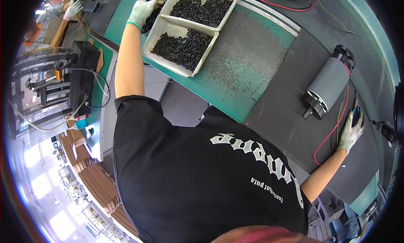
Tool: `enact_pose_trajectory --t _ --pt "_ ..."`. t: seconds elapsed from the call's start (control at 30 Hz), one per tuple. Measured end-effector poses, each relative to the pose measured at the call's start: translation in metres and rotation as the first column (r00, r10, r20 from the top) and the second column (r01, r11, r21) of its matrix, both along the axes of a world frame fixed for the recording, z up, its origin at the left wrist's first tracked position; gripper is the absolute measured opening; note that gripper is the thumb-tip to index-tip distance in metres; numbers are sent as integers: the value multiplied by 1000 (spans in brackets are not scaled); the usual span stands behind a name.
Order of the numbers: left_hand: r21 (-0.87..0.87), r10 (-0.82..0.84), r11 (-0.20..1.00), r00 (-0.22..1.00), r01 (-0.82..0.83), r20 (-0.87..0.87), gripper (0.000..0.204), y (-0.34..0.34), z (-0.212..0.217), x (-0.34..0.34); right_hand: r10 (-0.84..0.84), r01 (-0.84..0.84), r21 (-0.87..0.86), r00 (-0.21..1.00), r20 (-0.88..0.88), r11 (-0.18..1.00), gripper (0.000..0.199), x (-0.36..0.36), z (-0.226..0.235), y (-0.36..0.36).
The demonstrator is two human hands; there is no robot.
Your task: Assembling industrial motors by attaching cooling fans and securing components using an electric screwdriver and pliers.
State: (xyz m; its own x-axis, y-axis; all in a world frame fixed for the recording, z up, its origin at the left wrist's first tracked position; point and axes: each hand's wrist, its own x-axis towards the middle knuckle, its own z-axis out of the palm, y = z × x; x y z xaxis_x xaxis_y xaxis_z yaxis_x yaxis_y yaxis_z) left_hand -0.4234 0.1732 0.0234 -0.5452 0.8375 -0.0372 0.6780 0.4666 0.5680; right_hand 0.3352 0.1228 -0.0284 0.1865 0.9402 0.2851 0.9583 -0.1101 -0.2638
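Screws (182,47), small and black, lie heaped in two shallow white trays (156,28) on the green bench (248,62), at the far left of the head view. The left hand (142,12), gloved, is stretched out to a dark bowl (152,16) touching the trays' left edge; its fingers curl down into more screws there, but whether the grip has closed on any I cannot tell. Such screws look hard, light and loose, likely to slide off each other, so a pinch of a few between fingertips would probably suit better than a scoop.

On the right, a grey cylindrical motor (328,85) lies on its side on a dark mat (286,116), with red and yellow wires (336,129) trailing toward the near edge. It looks heavy and rigid, and might roll; the round body seems the place to hold it, not the thin wires. The right hand (351,131), also gloved, rests flat and spread on the mat just beside the wires, over a dark tool, holding nothing firmly.

Far left, another person's gloved hand (75,6) works at a separate station.
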Motion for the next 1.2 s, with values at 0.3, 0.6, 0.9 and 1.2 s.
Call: enact_pose_trajectory --t 0.3,0.6,0.9,1.2 --pt "330 -52 944 995 20 88 29 -19 -5 -23 21 -22 16 1000 18 1000 55 1 0 0" --pt "662 -311 745 833 -85 457 15 -59 22 119 -204 195 139 977 56 971 59 12 7 -17" --pt "541 -593 792 -147 -282 792 17 -64 29 375 410 -222 356 654 -635 908 45 -166 102 -56" --pt "608 -611 754 74 -249 788 9 -85 60 422 449 -405 430 893 -1 807 53 -197 115 -68"
